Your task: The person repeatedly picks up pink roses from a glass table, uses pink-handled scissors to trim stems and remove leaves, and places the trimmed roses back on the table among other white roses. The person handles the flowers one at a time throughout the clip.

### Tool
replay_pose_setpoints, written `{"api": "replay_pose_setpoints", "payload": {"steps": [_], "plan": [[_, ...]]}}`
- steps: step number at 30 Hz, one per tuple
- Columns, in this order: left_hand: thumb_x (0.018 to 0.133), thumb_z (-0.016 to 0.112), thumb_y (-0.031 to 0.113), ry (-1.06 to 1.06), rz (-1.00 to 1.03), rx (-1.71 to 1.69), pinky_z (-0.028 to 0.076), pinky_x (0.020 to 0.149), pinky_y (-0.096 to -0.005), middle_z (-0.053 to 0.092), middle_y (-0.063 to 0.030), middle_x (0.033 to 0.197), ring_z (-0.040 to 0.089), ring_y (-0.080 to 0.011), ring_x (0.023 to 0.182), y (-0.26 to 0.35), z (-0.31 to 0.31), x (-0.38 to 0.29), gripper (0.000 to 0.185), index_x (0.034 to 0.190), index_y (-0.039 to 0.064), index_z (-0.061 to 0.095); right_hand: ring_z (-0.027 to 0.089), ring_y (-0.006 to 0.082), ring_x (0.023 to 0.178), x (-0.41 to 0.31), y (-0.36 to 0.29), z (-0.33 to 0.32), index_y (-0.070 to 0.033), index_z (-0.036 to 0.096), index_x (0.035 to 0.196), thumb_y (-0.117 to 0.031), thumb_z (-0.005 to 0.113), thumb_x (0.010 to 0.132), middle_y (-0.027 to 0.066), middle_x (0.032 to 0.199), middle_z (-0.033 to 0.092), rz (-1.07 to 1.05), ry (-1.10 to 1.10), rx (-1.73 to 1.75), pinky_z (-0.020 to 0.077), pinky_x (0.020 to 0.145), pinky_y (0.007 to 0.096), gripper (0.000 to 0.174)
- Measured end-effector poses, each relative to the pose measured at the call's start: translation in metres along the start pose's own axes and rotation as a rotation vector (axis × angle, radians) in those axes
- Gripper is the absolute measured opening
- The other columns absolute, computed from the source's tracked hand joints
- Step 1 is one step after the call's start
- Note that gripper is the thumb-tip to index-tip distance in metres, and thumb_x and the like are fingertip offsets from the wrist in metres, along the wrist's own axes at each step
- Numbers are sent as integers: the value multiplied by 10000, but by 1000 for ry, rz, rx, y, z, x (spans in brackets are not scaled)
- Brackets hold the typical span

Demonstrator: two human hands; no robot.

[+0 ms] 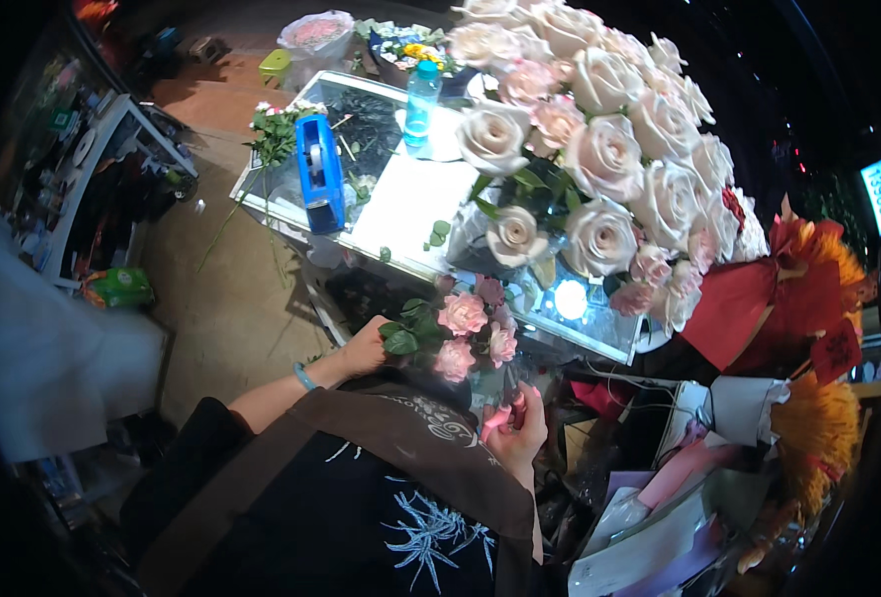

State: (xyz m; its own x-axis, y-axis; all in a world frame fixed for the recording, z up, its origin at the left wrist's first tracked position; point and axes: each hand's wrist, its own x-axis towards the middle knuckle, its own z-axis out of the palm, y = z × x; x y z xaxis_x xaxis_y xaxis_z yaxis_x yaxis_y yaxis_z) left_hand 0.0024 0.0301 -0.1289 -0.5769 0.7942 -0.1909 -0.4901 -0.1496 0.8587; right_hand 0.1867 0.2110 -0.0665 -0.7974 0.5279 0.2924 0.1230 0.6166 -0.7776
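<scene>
My left hand [366, 347], a pale blue-green bangle on its wrist, grips a spray of pink roses [463, 313] by the leafy stem end. The blooms point right, in front of my apron [403, 422], and dark green leaves [401, 342] stick out beside my fingers. In my right hand [524, 436] is a pair of pink-handled scissors [495, 422]. Their dark blades point up toward the lowest blooms; whether they touch a stem cannot be made out. Just beyond the spray stands a glass-topped counter [589, 339].
On the counter are a large bouquet of cream roses [606, 160], a blue tape dispenser [319, 175], a blue-capped bottle [421, 104] and cut stems with small flowers [280, 130]. Wrapping papers [649, 537] crowd my right side. A shelf unit [86, 186] stands at the left.
</scene>
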Motion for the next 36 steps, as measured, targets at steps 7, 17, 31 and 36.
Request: {"api": "replay_pose_setpoints", "payload": {"steps": [7, 17, 31, 36], "plan": [[852, 579, 57, -44, 347, 392, 406, 569, -220, 592, -9, 636, 511, -61, 605, -13, 19, 19, 128, 777, -38, 622, 539, 188, 580, -3, -12, -23, -29, 550, 1139, -62, 733, 588, 80, 813, 570, -201, -111, -279, 445, 498, 278, 581], [883, 614, 248, -144, -165, 437, 339, 468, -234, 503, 5, 539, 427, -51, 504, 28, 72, 31, 356, 648, -19, 590, 455, 112, 596, -6, 0, -43, 19, 531, 1100, -92, 767, 676, 62, 814, 496, 245, -133, 1, 391, 514, 230, 497], [868, 617, 352, -103, -231, 488, 342, 471, -255, 499, -12, 507, 433, -80, 473, 30, 89, 50, 444, 585, 16, 549, 540, 171, 724, 13, 2, -65, 28, 528, 952, -142, 793, 662, 117, 810, 552, 465, -225, -24, 453, 652, 294, 428], [857, 611, 403, -143, -208, 657, 369, 470, -265, 500, -33, 479, 457, -89, 458, 27, 88, 57, 492, 581, -2, 566, 529, 228, 668, 20, 1, -68, 10, 547, 893, -169, 798, 649, 119, 754, 540, 384, -250, -142, 440, 622, 322, 393]]}}
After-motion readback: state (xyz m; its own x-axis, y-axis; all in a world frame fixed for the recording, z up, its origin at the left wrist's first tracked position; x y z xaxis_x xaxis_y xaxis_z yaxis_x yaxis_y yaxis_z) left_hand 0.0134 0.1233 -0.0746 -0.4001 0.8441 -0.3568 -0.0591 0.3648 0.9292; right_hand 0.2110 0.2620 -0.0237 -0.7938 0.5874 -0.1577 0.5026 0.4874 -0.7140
